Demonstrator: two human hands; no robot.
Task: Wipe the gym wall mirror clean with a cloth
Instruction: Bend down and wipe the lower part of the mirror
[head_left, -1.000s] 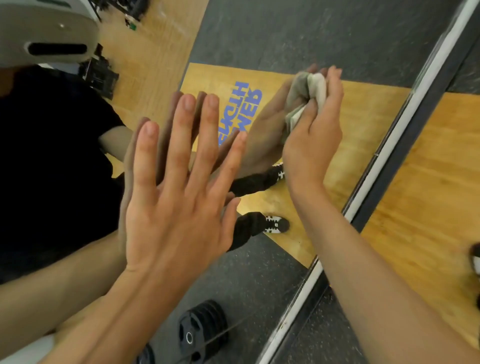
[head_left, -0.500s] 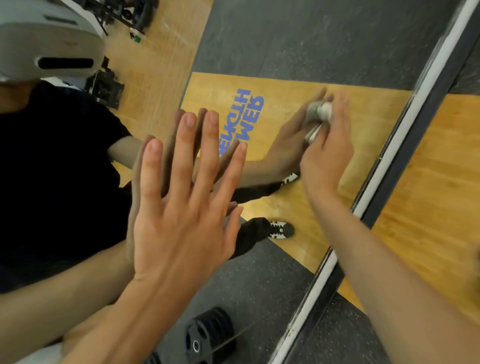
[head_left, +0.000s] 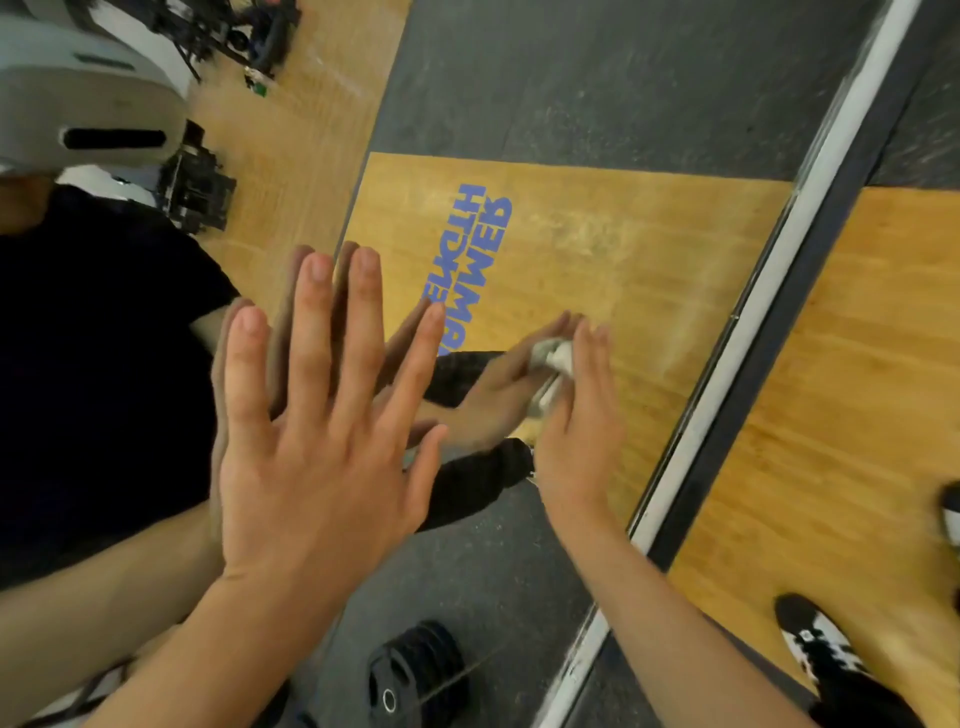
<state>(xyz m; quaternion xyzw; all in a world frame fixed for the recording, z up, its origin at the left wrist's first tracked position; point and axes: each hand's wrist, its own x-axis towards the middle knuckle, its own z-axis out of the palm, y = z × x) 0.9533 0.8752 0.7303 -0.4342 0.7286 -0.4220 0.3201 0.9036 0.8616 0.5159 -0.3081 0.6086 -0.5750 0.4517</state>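
The wall mirror (head_left: 623, 249) fills most of the view and reflects a wooden platform with blue lettering, dark floor and my own body. My left hand (head_left: 311, 415) lies flat against the glass, fingers spread, holding nothing. My right hand (head_left: 576, 431) presses a small bunched pale cloth (head_left: 553, 358) against the glass, low and to the right of the left hand. Most of the cloth is hidden under my fingers. Faint streaks show on the glass above the cloth.
The mirror's pale bottom frame (head_left: 727, 364) runs diagonally at the right, with wooden floor (head_left: 831, 415) beyond it. My black-and-white shoe (head_left: 826, 644) stands at the lower right. Reflected black weight plates (head_left: 415, 675) and gym equipment (head_left: 197, 192) appear in the glass.
My right hand has slid the cloth down the glass, toward the mirror's lower edge and nearer my left hand. The left hand has stayed flat on the mirror.
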